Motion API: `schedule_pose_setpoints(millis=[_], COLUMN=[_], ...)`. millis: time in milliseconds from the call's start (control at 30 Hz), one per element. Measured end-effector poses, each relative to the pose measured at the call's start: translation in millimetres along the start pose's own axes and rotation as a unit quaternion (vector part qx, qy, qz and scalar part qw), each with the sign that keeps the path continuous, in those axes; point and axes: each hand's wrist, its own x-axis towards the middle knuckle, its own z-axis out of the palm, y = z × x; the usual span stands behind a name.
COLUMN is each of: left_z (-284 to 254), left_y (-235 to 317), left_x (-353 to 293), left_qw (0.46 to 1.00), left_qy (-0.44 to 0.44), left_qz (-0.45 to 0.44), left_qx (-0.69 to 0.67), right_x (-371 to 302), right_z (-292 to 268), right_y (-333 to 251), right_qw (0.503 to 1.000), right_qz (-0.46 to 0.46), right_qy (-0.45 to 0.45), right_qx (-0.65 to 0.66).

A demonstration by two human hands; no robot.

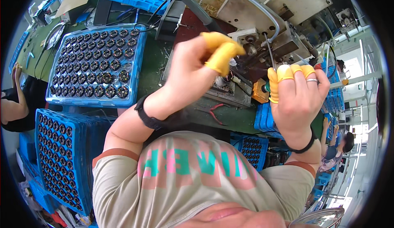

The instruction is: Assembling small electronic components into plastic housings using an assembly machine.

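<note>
My left hand (191, 66), slightly blurred, has yellow covers on its thumb and finger, which are pressed together by the machine's work area. Whatever they hold, if anything, is hidden. Under it, a small round metal part (221, 81) sits on the littered machine base. My right hand (297, 92), also in yellow finger covers and wearing a ring, is closed round a tool with a thin metal shaft (270, 51). That shaft runs up toward the machine head; the handle is mostly hidden by the fingers. Beside these fingers stands a small orange-yellow block (260, 91) with a dark green piece at it.
The metal machine (254, 12) with hoses fills the far side. Red-handled pliers (213, 114) lie on the green bench. At left, a blue tray (139, 64) holds rows of round black wound cores, above another tray stack (84, 146). Other people work at both sides.
</note>
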Motion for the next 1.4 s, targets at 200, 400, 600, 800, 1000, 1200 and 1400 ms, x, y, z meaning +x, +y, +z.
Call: schedule_pose_setpoints(millis=[200,400,600,800,1000,1200,1400], left_z=[-26.9,-17.9,-20.8,-19.3,-25.3,-30.5,-25.8], left_y=[-40.0,-32.1,-45.9,-45.1,-41.2,-42.3,-29.8], left_x=[7.1,12.6,15.8,18.3,16.5,-7.0,-24.0], left_qw=[0.988,0.980,0.962,0.964,0.957,0.995,0.979], left_qy=[0.146,0.021,0.014,0.029,-0.013,0.072,0.046], left_qz=[0.022,-0.039,-0.017,-0.016,-0.031,0.026,0.149], left_qx=[-0.044,-0.196,-0.271,-0.264,-0.288,-0.057,0.134], right_x=[-1.5,-3.2,1.8,-4.1,-4.8,-6.7,-7.8], right_z=[4.6,5.1,5.0,12.1,14.2,20.7,26.4], right_y=[-4.1,-4.4,-12.5,-19.7,-39.6,-54.3,-65.1], right_qw=[0.999,0.999,0.997,0.994,0.971,0.944,0.934], right_qz=[0.004,0.018,0.029,0.052,0.152,0.232,0.255], right_qy=[0.026,0.022,0.030,0.034,0.047,0.079,0.088], right_qx=[0.022,0.021,0.071,0.086,0.179,0.219,0.233])
